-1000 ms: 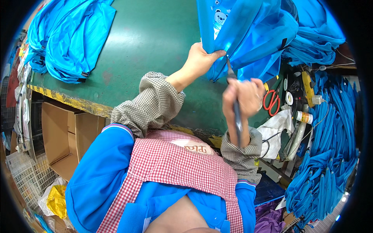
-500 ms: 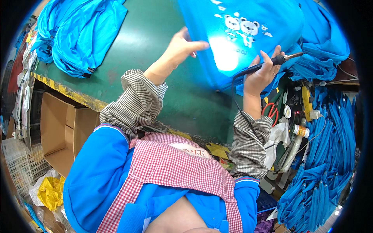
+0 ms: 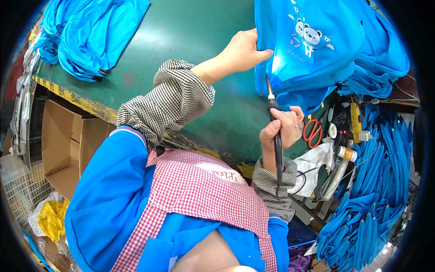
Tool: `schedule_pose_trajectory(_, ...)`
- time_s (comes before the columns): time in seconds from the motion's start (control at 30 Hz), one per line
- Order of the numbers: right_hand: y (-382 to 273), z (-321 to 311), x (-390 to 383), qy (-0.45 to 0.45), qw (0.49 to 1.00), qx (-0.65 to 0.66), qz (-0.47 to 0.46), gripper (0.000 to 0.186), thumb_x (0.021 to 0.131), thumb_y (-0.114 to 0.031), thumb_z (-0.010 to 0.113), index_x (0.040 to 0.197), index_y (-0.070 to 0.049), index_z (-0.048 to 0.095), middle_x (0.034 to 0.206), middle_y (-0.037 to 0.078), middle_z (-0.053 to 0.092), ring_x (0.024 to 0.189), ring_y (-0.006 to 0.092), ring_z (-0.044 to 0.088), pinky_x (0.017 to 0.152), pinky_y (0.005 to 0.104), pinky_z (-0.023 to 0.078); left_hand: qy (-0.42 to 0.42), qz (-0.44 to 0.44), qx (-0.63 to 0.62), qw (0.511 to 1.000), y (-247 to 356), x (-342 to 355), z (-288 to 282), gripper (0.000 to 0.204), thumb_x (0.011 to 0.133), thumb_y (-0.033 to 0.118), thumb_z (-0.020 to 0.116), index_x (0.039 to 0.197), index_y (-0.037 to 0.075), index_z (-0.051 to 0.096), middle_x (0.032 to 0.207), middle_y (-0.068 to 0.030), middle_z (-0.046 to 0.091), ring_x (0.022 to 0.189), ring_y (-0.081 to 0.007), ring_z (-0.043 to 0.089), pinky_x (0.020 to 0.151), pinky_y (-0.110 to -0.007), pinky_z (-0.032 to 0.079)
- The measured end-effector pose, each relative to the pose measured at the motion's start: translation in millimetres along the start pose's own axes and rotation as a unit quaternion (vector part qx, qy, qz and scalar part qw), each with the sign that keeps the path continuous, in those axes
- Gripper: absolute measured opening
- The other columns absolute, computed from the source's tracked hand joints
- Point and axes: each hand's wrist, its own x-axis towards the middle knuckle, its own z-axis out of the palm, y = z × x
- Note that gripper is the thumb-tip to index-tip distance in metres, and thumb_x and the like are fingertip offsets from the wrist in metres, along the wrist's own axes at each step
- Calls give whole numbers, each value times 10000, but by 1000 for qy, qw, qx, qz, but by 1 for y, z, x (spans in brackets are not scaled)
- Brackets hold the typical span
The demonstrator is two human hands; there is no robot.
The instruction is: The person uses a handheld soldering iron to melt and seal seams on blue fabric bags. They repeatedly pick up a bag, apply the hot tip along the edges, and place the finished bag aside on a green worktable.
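A bright blue fabric bag [image 3: 328,68] with white cartoon bears printed on it lies at the upper right of the table. My left hand [image 3: 244,52] grips its left edge between thumb and fingers. Below that edge, my right hand [image 3: 287,129] is closed around the dark handle of a soldering iron [image 3: 273,104]. The iron's metal tip points up at the bag's lower left border, close to it; whether they touch I cannot tell. A cord trails down from the iron past my right sleeve.
The green table [image 3: 181,27] has a yellow-black striped edge. More blue bags [image 3: 104,36] are heaped at its far left. Red-handled scissors [image 3: 312,133], a white bottle [image 3: 347,153] and hanging blue pieces [image 3: 380,167] are at the right. An open cardboard box [image 3: 63,145] stands left.
The soldering iron has swung from pointing right to pointing up at the bag's border, as my right hand came lower. My left hand moved right and took hold of the edge; the bag shifted right.
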Motion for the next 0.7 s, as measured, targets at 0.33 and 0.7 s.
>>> schedule_pose_trajectory(0.33, 11, 19, 6, -20, 999, -33, -9, 79, 822, -100, 565, 853, -58, 624, 634, 38, 521, 567, 188, 497, 812, 392, 425, 2, 12, -20, 1000, 6, -2, 5, 270, 814, 148, 683, 1037, 9, 621, 869, -70, 668, 752, -122, 609, 662, -280, 504)
schedule_pose_trajectory(0.7, 78, 17, 7, 189, 969, 30, 153, 258, 966, -146, 518, 1155, 3, 426, 1440, 283, 328, 1350, 358, 342, 1087, 437, 276, -77, 6, -53, 996, -11, -24, 55, 387, 920, 221, 582, 1231, 2, 512, 1204, -122, 567, 1102, -206, 524, 933, -339, 413)
